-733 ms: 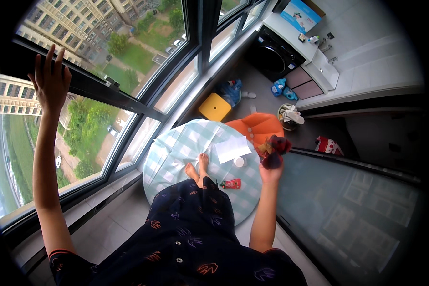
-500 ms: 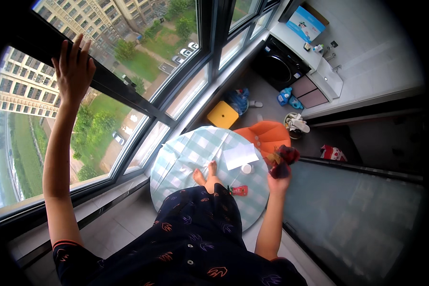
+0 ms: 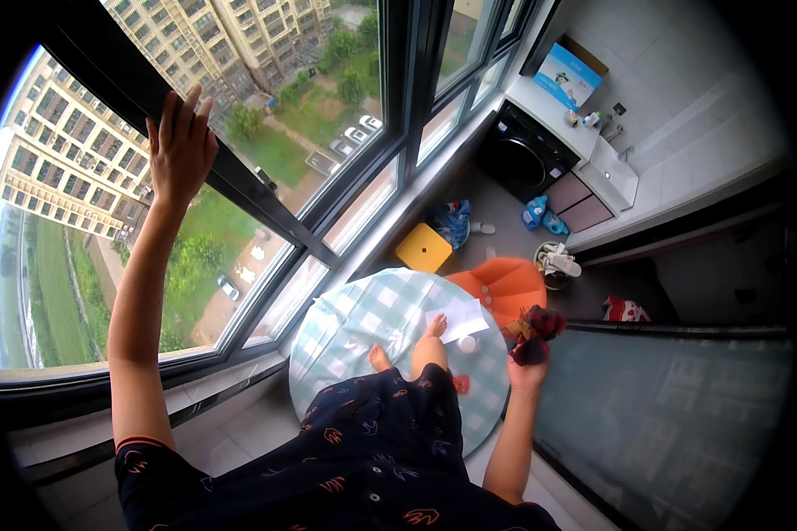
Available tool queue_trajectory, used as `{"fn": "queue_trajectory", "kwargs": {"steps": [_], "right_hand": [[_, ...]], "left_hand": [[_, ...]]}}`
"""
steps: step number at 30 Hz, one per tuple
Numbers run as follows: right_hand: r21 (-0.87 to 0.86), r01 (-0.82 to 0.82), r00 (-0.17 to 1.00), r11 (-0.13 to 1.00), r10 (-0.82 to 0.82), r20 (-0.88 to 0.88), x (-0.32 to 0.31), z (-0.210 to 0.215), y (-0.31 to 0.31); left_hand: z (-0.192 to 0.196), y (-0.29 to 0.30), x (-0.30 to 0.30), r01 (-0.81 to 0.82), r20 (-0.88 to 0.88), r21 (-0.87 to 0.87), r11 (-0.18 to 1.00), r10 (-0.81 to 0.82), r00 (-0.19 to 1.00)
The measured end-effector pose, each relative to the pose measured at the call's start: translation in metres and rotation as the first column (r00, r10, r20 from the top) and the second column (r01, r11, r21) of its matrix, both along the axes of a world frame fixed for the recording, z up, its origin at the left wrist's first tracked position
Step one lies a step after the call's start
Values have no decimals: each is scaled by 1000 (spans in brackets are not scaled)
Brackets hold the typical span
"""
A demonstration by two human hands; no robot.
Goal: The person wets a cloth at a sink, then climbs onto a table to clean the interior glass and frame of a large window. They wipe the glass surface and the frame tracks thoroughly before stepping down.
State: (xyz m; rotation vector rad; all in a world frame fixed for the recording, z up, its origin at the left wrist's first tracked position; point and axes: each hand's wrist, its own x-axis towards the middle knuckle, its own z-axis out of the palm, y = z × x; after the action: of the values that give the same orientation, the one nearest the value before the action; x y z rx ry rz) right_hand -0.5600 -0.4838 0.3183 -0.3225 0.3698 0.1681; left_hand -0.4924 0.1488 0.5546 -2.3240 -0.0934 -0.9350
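Note:
My left hand (image 3: 183, 150) is raised against the dark window frame (image 3: 239, 173); its fingers stretch upward over the bar. A bunched dark red cloth (image 3: 533, 336) with brownish patches is gripped in my right hand (image 3: 529, 372), held out to the right beyond the table's edge. I stand barefoot on a round table (image 3: 341, 314) covered with a pale green and white checked cloth. My right foot (image 3: 437, 326) is at the edge of a white sheet of paper (image 3: 466, 320). Beside my right leg are a small white round object (image 3: 468, 344) and a red packet (image 3: 460, 383), partly hidden by the leg.
An orange chair (image 3: 509, 288) adjoins the table, with a yellow stool (image 3: 423, 248) farther off. Beyond are a black washing machine (image 3: 515, 159), blue bottles (image 3: 540, 215) and a basket (image 3: 555, 264). Glass panes look far down onto cars and trees. A frosted panel (image 3: 655, 416) stands at right.
My right foot has stepped forward and right to the paper, partly covering the red packet with my leg. My left hand stays on the frame; the cloth remains in my right hand.

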Motion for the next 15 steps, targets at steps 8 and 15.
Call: {"fn": "queue_trajectory", "kwargs": {"steps": [8, 15], "right_hand": [[71, -44, 999, 997, 42, 27, 41, -4, -15], [-89, -27, 999, 996, 24, -40, 81, -3, -18]], "left_hand": [[0, -11, 3, -48, 31, -8, 999, 48, 998], [-3, -3, 1, -106, 12, -26, 994, 106, 994]]}}
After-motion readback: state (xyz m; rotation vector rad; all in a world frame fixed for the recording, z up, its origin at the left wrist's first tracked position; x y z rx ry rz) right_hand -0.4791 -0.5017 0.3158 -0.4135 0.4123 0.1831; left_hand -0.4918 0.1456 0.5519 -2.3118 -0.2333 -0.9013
